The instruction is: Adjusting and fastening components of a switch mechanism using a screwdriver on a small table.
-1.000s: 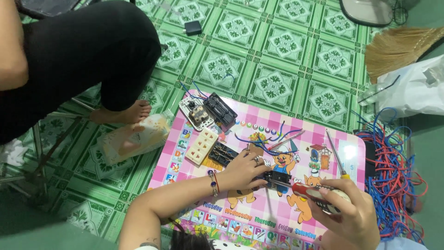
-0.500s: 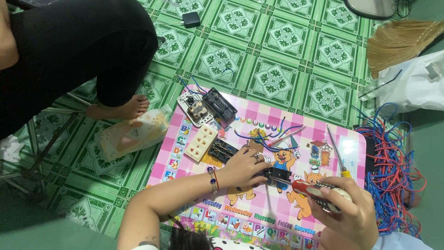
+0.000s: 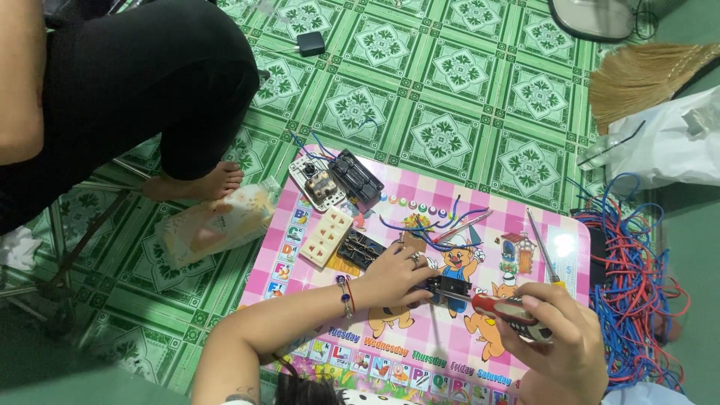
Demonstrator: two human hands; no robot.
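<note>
My left hand (image 3: 394, 276) presses down on a small black electrical part (image 3: 448, 289) lying on a pink picture board (image 3: 420, 345). A ring and a bead bracelet show on that hand and wrist. My right hand (image 3: 559, 341) grips a screwdriver with a red and black handle (image 3: 504, 307), its shaft pointing left into the black part. Blue and red wire ends (image 3: 439, 225) lie just beyond my left hand.
On the board's far left lie a cream socket plate (image 3: 325, 237), a black socket block (image 3: 360, 250), a switch plate (image 3: 316, 183) and a black module (image 3: 358, 178). A second screwdriver (image 3: 541, 247), a tangle of blue and red wires (image 3: 634, 277), a broom (image 3: 649, 75), a plastic bag (image 3: 214, 223) and another person's leg and foot (image 3: 191, 184) surround it.
The view has shifted slightly. Both hands stay in place on the black part and the screwdriver.
</note>
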